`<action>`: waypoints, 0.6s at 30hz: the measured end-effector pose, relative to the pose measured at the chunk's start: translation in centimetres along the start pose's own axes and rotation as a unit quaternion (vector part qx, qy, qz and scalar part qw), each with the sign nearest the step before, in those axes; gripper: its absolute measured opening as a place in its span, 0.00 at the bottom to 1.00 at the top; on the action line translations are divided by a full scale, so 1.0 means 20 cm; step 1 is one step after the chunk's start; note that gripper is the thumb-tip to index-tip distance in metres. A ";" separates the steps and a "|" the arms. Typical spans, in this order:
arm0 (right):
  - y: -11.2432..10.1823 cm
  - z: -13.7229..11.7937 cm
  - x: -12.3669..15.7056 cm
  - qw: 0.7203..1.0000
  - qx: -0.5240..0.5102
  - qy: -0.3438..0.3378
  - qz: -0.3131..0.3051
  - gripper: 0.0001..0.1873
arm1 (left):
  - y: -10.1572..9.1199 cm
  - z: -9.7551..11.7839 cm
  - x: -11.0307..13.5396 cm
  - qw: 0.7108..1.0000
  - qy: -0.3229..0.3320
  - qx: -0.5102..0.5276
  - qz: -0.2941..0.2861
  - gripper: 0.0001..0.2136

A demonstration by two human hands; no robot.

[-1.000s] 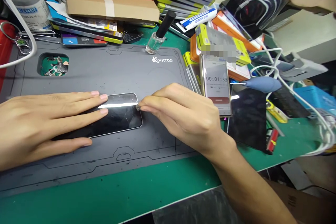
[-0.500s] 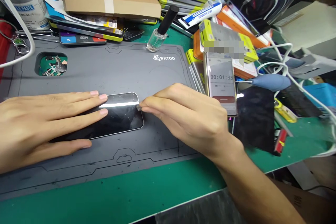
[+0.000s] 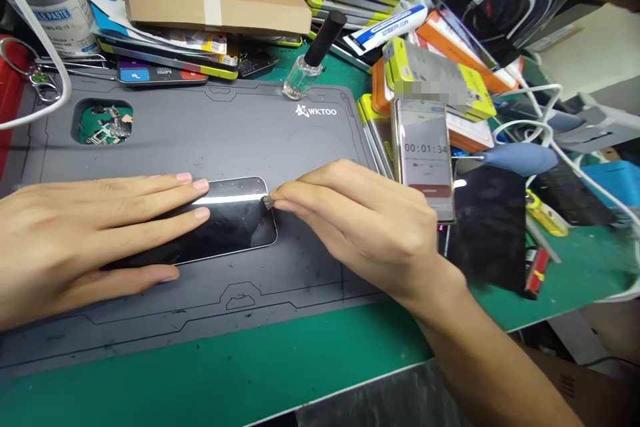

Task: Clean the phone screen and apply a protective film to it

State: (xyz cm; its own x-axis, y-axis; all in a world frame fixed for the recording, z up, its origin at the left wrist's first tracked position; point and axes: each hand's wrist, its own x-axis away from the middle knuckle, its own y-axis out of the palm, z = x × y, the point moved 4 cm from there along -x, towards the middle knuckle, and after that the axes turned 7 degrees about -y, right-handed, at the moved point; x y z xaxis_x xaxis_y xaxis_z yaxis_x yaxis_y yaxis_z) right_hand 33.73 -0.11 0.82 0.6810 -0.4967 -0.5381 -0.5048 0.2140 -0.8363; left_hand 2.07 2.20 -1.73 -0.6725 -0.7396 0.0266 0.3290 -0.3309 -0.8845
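Beyond the phone (image 3: 240,223), small parts (image 3: 119,125) in the mat recess (image 3: 77,121)

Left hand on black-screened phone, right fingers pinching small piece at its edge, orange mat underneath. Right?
Wrong colour: the head view shows a grey mat. The left hand, phone, right fingers and small piece are as stated.

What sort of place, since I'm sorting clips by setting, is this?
Probably an electronics repair workspace, perhaps for phones: a black-screened device lies flat under the left hand on a grey WKTOO mat, and small metal parts sit in the mat's cutout.
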 end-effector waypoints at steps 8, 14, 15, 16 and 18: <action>-0.07 0.03 0.03 0.981 -0.082 0.113 0.133 0.12 | 0.01 0.04 0.00 0.996 0.079 -0.036 0.013 0.27; 0.02 0.07 0.04 0.949 -0.232 0.193 0.094 0.12 | -0.02 0.07 -0.03 0.989 0.110 -0.089 0.044 0.26; 0.04 0.07 0.04 0.932 -0.283 0.212 0.081 0.12 | -0.03 0.07 -0.03 0.988 0.106 -0.097 0.053 0.27; 0.05 0.08 0.04 0.909 -0.335 0.236 0.075 0.12 | -0.04 0.07 -0.04 0.988 0.097 -0.100 0.062 0.27; 0.08 0.09 0.05 0.860 -0.416 0.288 0.067 0.11 | -0.05 0.06 -0.04 0.990 0.073 -0.099 0.063 0.28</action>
State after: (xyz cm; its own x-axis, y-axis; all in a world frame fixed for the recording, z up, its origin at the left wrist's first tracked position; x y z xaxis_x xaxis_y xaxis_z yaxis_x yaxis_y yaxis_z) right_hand 34.59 1.29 -1.37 0.3327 -0.8998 -0.2822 -0.9263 -0.2556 -0.2769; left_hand 3.14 2.48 -0.35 -0.7279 -0.6704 -0.1441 0.2892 -0.1096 -0.9510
